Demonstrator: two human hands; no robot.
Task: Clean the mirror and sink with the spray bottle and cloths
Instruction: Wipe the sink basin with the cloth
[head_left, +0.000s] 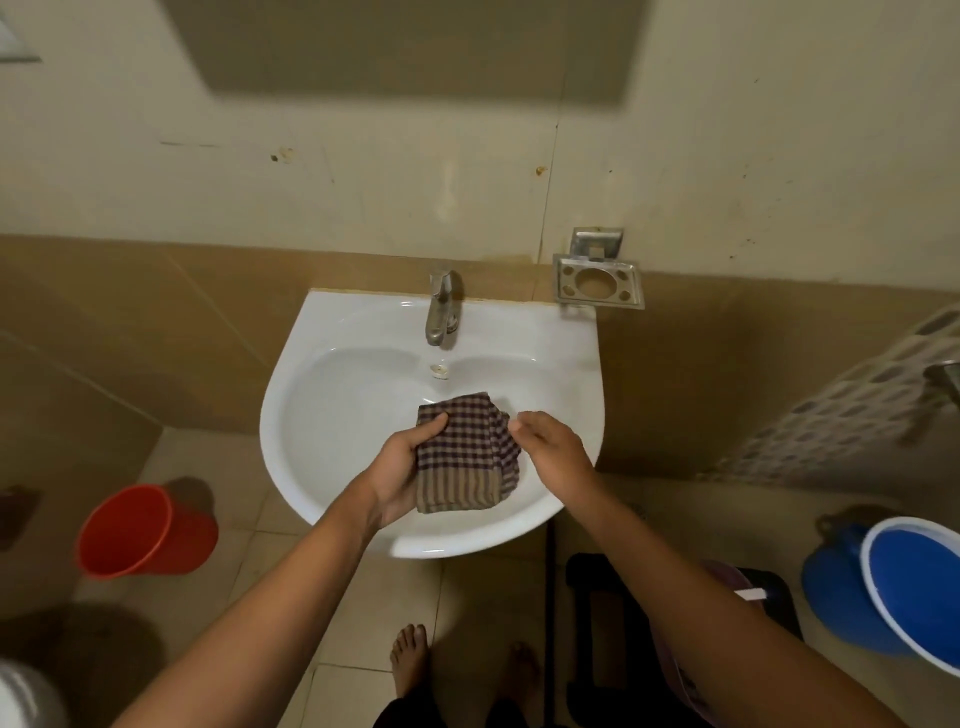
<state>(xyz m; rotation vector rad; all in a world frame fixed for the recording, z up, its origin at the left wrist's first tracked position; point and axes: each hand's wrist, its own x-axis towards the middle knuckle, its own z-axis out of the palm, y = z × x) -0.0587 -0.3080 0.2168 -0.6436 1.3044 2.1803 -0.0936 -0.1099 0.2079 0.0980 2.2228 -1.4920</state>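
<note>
A white wall-hung sink (332, 395) fills the middle of the view, with a steel tap (442, 306) at its back rim. Over the front of the basin I hold a folded brown checked cloth (465, 457). My left hand (402, 467) grips the cloth's left edge, thumb on top. My right hand (553, 449) rests against the cloth's right edge, fingers together; whether it grips the cloth I cannot tell. The mirror's lower part (415, 47) shows on the wall above. No spray bottle is in view.
A steel soap dish (598, 283) hangs on the wall right of the tap. A red bucket (143, 532) stands on the floor at left, a blue bucket (893, 587) at right. A dark stool (613, 613) sits beneath my right arm, next to my bare feet (410, 660).
</note>
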